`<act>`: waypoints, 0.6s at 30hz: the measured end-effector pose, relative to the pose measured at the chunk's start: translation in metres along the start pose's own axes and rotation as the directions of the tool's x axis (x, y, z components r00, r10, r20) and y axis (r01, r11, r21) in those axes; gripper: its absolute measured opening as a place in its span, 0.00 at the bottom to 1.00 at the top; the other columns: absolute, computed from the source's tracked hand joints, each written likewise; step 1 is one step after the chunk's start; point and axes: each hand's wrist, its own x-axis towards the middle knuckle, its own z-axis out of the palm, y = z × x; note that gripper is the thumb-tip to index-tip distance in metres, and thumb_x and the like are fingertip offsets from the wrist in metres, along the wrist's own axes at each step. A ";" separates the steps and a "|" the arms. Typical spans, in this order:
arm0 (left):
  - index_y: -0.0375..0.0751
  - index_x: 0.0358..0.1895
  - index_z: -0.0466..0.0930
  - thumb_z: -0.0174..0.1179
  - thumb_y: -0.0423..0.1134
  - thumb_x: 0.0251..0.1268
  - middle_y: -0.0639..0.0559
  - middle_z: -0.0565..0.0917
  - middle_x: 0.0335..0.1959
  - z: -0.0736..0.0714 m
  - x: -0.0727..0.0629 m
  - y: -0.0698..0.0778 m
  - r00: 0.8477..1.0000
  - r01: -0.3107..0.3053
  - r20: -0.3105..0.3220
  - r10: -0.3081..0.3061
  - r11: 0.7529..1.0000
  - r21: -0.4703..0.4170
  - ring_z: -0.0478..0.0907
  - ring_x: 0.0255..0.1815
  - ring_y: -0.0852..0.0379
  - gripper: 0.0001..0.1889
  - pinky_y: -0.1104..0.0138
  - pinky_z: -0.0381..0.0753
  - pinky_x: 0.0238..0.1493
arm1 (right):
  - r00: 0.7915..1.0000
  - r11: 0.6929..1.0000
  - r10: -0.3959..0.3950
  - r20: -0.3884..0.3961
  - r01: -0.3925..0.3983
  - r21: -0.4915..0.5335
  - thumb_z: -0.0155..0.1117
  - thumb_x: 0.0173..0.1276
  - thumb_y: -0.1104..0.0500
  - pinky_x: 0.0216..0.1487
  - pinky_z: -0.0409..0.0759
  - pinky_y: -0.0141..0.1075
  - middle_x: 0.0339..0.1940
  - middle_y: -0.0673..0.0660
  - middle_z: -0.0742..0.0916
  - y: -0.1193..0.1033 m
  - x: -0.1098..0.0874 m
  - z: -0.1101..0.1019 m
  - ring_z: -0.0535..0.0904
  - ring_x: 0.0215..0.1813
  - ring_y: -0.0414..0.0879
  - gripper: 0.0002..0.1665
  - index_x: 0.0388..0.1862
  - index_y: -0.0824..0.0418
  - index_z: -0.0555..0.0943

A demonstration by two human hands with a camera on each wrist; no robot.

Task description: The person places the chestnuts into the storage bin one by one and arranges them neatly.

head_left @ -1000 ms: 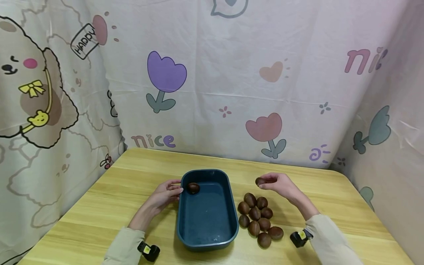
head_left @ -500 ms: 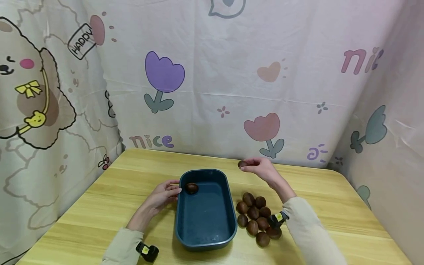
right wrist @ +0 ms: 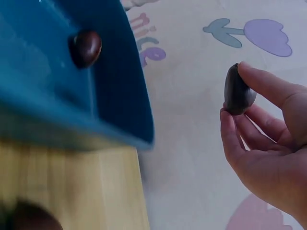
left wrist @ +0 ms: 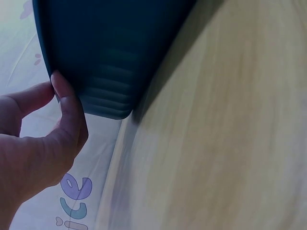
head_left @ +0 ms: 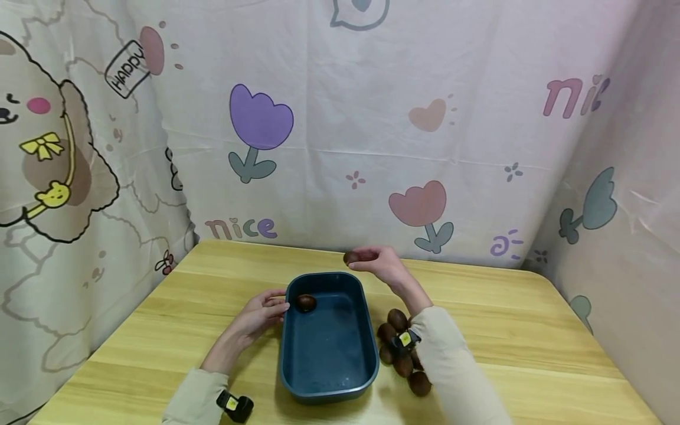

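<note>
a printed curtain (head_left: 340, 130) hangs behind the wooden table (head_left: 531, 330). on the table sits a blue bin (head_left: 332, 354). just right of it lies a nut pile (head_left: 403, 365), partly hidden by the right sleeve (head_left: 451, 366). the left hand (head_left: 259, 317) pinches the bin's left rim. the right hand (head_left: 383, 265), in the air near the bin's far right corner, holds one nut (head_left: 350, 258) by thumb and fingertips. another nut (head_left: 306, 303) lies inside, far left.

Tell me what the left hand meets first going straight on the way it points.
The blue tray, likely at once: the left hand pinches its left rim.
</note>
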 end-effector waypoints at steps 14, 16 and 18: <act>0.23 0.65 0.58 0.53 0.30 0.71 0.43 0.77 0.43 0.000 -0.001 -0.001 1.000 -0.004 -0.006 0.004 1.000 0.004 0.76 0.34 0.58 0.24 0.69 0.78 0.38 | 0.997 0.999 -0.021 0.079 0.018 0.029 0.64 0.67 0.63 0.54 0.77 0.41 0.45 0.59 0.86 0.013 0.012 0.058 0.81 0.47 0.48 0.16 0.53 0.67 0.82; 0.23 0.65 0.58 0.53 0.30 0.71 0.42 0.77 0.43 0.000 -0.001 -0.001 1.000 -0.005 -0.010 0.005 1.000 0.005 0.76 0.34 0.58 0.24 0.69 0.78 0.38 | 0.996 1.000 -0.025 0.082 0.024 0.016 0.64 0.68 0.65 0.53 0.77 0.42 0.45 0.61 0.86 0.007 0.009 0.062 0.80 0.45 0.49 0.16 0.53 0.69 0.80; 0.23 0.65 0.58 0.53 0.30 0.71 0.42 0.77 0.43 0.000 -0.001 -0.001 1.000 -0.004 -0.016 0.004 1.000 0.006 0.76 0.34 0.58 0.24 0.69 0.78 0.38 | 0.996 1.000 -0.031 0.080 0.030 0.009 0.64 0.67 0.66 0.52 0.77 0.42 0.44 0.61 0.85 0.009 0.009 0.067 0.79 0.43 0.48 0.17 0.53 0.70 0.80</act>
